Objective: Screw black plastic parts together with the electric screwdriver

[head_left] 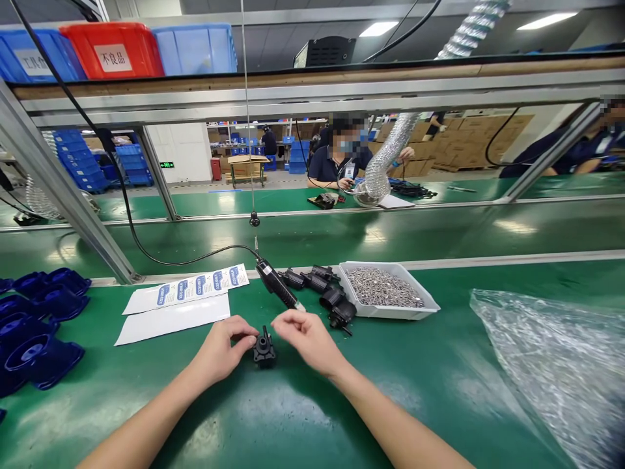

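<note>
The black part [264, 355] is standing on the green worktop [415, 384], between the two hands. The left hand [222, 348] is pinching its left edge, thumb and forefinger nearly together. The right hand [310, 339] is hovering just to the right of it, fingers curling in with the tips bunched; whether it is holding anything small, I cannot tell. A driver [277, 284] is hanging on a cord behind the right hand, slanting down towards it, its lower end partly hidden. More black parts [317, 281] are lying in a cluster to the driver's right, and a white tray [395, 313] of screws [385, 286] is sitting just beside them. To the left, a label sheet [195, 287] and a blank white sheet [173, 324] are lying together, the blank one nearer. Blue cups [45, 359] are standing at the far left, and clear plastic [551, 365] is spreading over the right side. Across the frame, a masked co-worker [325, 166] is sitting at another green worktop [222, 202].
</note>
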Tool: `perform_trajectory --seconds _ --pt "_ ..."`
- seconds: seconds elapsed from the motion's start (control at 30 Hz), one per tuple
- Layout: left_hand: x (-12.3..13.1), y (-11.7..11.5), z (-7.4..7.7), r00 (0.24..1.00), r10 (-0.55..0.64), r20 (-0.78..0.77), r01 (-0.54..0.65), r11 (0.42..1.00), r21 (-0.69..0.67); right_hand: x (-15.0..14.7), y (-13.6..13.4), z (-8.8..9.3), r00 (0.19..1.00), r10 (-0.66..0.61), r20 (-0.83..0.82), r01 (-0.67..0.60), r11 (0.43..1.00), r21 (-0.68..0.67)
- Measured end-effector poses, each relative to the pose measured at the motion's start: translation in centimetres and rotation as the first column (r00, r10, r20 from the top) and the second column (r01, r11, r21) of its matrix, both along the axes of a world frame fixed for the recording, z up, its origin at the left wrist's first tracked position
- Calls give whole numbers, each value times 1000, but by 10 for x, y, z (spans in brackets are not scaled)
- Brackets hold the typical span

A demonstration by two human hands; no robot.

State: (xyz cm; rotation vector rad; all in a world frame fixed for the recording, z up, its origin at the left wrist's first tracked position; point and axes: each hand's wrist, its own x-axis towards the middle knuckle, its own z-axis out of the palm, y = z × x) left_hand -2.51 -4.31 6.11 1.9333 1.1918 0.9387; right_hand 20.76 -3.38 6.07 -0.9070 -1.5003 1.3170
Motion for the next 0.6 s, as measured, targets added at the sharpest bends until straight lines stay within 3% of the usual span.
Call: perform_trajectory --seconds 0.03,0.1,0.17,0.2,0.4,0.6 --pt "1 0 2 1000 2 -10 -2 1000 -9 0 -3 0 988 20 151 -50 979 195" --pt "3 -1 4 1000 22 6 -22 999 -39 1 -8 -1 933 1 359 -192 847 496" --pt "5 -1 3 993 64 95 -54 992 -112 1 -13 -2 898 -31 439 -274 740 614" --pt "5 -1 2 985 87 152 -63 985 -159 1 -15 -2 891 -41 452 -284 727 626" --pt "-5 7 -16 877 198 437 7 905 -424 -1 -16 2 896 57 441 -284 837 468" --pt "-10 9 -27 784 265 562 107 834 -542 1 -14 3 887 168 430 -332 878 344"
